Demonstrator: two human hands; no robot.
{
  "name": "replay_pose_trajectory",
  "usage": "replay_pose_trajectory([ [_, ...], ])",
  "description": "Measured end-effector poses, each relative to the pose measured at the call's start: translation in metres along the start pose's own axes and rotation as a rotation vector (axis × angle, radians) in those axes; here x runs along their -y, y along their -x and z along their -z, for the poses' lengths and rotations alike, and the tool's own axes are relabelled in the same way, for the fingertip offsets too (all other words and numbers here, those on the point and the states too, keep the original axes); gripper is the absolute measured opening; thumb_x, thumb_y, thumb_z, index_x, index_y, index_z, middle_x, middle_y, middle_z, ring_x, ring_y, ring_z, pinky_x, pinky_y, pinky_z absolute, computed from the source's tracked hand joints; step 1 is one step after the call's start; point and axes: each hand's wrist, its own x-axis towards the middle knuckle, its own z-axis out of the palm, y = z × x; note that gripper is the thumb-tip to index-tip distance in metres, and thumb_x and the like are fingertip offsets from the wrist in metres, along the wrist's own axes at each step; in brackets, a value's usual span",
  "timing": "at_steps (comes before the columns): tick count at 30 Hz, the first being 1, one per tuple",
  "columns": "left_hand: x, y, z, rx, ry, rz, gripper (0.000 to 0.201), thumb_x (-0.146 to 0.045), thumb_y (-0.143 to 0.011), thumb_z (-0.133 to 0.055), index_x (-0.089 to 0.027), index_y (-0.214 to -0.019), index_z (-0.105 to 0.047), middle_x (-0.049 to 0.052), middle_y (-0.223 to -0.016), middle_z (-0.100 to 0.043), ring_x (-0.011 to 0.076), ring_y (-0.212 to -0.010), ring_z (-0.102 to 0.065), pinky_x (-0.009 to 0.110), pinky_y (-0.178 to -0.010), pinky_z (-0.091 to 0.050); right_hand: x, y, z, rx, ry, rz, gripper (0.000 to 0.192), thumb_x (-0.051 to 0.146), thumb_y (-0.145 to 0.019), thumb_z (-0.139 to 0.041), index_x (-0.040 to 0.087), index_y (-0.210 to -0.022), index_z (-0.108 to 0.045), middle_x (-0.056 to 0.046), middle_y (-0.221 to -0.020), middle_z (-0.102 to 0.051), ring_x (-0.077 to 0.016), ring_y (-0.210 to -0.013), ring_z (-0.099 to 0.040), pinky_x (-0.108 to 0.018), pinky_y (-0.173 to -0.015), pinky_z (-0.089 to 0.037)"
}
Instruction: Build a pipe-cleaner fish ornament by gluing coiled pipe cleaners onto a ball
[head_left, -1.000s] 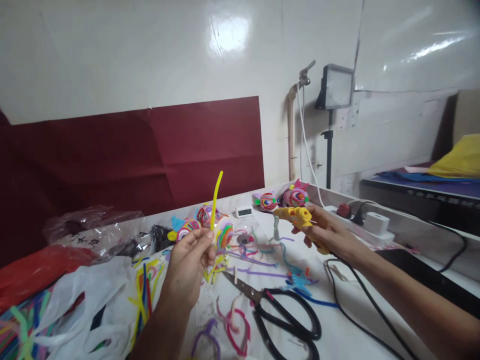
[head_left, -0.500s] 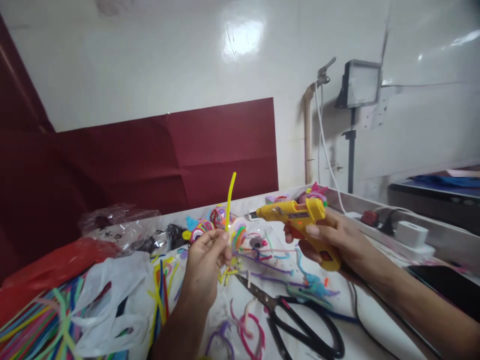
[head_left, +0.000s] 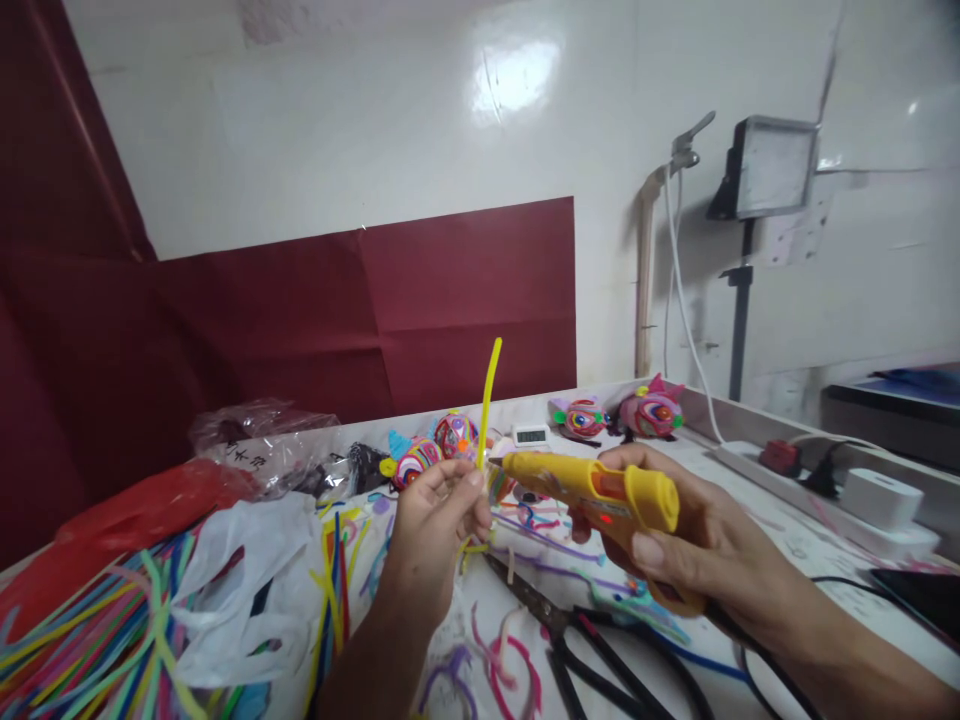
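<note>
Glue gun (head_left: 600, 490) has swung left since the earlier frame; its nozzle tip now sits just beside the yellow pipe cleaner (head_left: 489, 400).

Far left, a heap of loose coloured stems (head_left: 82, 650) lies beside a white plastic bag (head_left: 240, 570). At centre, the left hand (head_left: 439, 520) pinches the pipe cleaner's lower end between thumb and fingertips; the stem stands nearly upright, thin, fuzzy, bright yellow, slightly bowed toward the top. To the right, the right hand (head_left: 697, 545) is wrapped closed around the gun's grip, barrel level, pointing left. Black scissors (head_left: 585, 640) lie on the table (head_left: 780, 540) near the hands; finished woven figures (head_left: 652, 410) stand at the far edge. Risk, as judged: the nozzle is close to the pinching fingertips, so hot glue or the tip could touch skin; the cord (head_left: 750, 670) trailing right could snag.
</note>
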Motion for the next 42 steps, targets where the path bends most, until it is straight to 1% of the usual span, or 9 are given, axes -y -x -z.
replay_pose_trajectory([
  [3, 0.0003, 0.0, 0.0001, 0.0, -0.018, -0.008, 0.027, -0.028, -0.062, -0.073, -0.014, -0.077, -0.056, -0.004, -0.046, -0.055, 0.0061, -0.041, -0.047, 0.017, -0.044, -0.037, -0.0021, 0.0, 0.0005, 0.027, 0.017, 0.017, 0.046, 0.046, -0.07, -0.076, 0.026, -0.101, -0.049, -0.001, -0.082, -0.058, -0.0105, -0.057, -0.047, -0.019, -0.043, -0.031],
  [6, 0.0012, -0.0007, 0.0006, 0.0, -0.043, -0.017, 0.025, -0.028, -0.065, -0.071, -0.014, -0.079, -0.056, -0.004, -0.046, -0.056, 0.0064, -0.041, -0.047, 0.017, -0.045, -0.038, -0.0033, 0.0008, -0.0006, 0.039, 0.018, -0.006, 0.047, 0.048, -0.07, -0.076, 0.025, -0.102, -0.049, -0.001, -0.081, -0.058, -0.0089, -0.055, -0.043, -0.018, -0.041, -0.027],
  [9, 0.0022, -0.0006, 0.001, -0.006, -0.076, -0.023, 0.023, -0.028, -0.068, -0.069, -0.014, -0.08, -0.056, -0.004, -0.046, -0.056, 0.0066, -0.042, -0.048, 0.017, -0.045, -0.037, -0.0028, 0.0016, -0.0031, 0.011, 0.006, -0.035, 0.049, 0.049, -0.067, -0.077, 0.025, -0.101, -0.05, 0.002, -0.074, -0.056, -0.0072, -0.051, -0.039, -0.017, -0.04, -0.024],
  [13, 0.0026, 0.0001, 0.0008, -0.011, -0.089, -0.035, 0.022, -0.027, -0.068, -0.068, -0.014, -0.08, -0.056, -0.004, -0.047, -0.056, 0.0064, -0.042, -0.048, 0.017, -0.045, -0.036, -0.0019, 0.0026, -0.0055, 0.007, 0.021, -0.02, 0.046, 0.047, -0.068, -0.078, 0.025, -0.1, -0.052, 0.005, -0.066, -0.052, -0.0059, -0.047, -0.037, -0.016, -0.039, -0.025],
  [16, 0.0025, 0.0002, 0.0003, -0.013, -0.094, -0.042, 0.022, -0.028, -0.068, -0.068, -0.014, -0.08, -0.056, -0.004, -0.047, -0.056, 0.007, -0.042, -0.048, 0.018, -0.045, -0.037, -0.0032, 0.0029, -0.005, 0.026, 0.035, -0.015, 0.043, 0.043, -0.07, -0.078, 0.025, -0.1, -0.053, 0.005, -0.069, -0.054, -0.0056, -0.048, -0.039, -0.016, -0.04, -0.028],
  [19, 0.0025, 0.0003, 0.0001, -0.018, -0.105, -0.04, 0.023, -0.029, -0.068, -0.068, -0.014, -0.081, -0.056, -0.004, -0.047, -0.056, 0.0077, -0.042, -0.048, 0.019, -0.045, -0.037, -0.0051, 0.002, -0.0041, 0.056, 0.062, 0.029, 0.038, 0.038, -0.073, -0.076, 0.026, -0.101, -0.054, 0.003, -0.077, -0.058, -0.007, -0.052, -0.045, -0.017, -0.043, -0.033],
  [25, 0.0027, 0.0002, 0.0002, -0.026, -0.112, -0.041, 0.023, -0.029, -0.068, -0.069, -0.015, -0.08, -0.056, -0.003, -0.046, -0.056, 0.008, -0.042, -0.048, 0.019, -0.045, -0.037, -0.0016, 0.0037, -0.0065, 0.026, 0.148, 0.058, 0.032, 0.037, -0.073, -0.076, 0.026, -0.096, -0.057, 0.002, -0.078, -0.059, -0.0131, -0.067, -0.054, -0.021, -0.055, -0.043],
  [30, 0.0031, -0.0002, -0.0001, -0.029, -0.114, -0.045, 0.022, -0.028, -0.068, -0.069, -0.014, -0.08, -0.057, -0.003, -0.047, -0.057, 0.0083, -0.042, -0.048, 0.019, -0.046, -0.037, 0.0004, 0.0052, -0.0069, -0.007, 0.187, 0.069, 0.033, 0.037, -0.072, -0.077, 0.026, -0.096, -0.057, 0.0, -0.08, -0.06, -0.0158, -0.07, -0.056, -0.024, -0.056, -0.044],
  [42, 0.0026, 0.002, -0.0014, -0.042, -0.132, -0.039, 0.024, -0.029, -0.068, -0.069, -0.015, -0.081, -0.056, -0.004, -0.045, -0.055, 0.0078, -0.04, -0.047, 0.019, -0.044, -0.037, 0.0027, 0.0046, -0.0059, -0.031, 0.149, 0.052, 0.035, 0.039, -0.07, -0.077, 0.026, -0.096, -0.056, 0.001, -0.079, -0.06, -0.0155, -0.068, -0.055, -0.024, -0.055, -0.042],
])
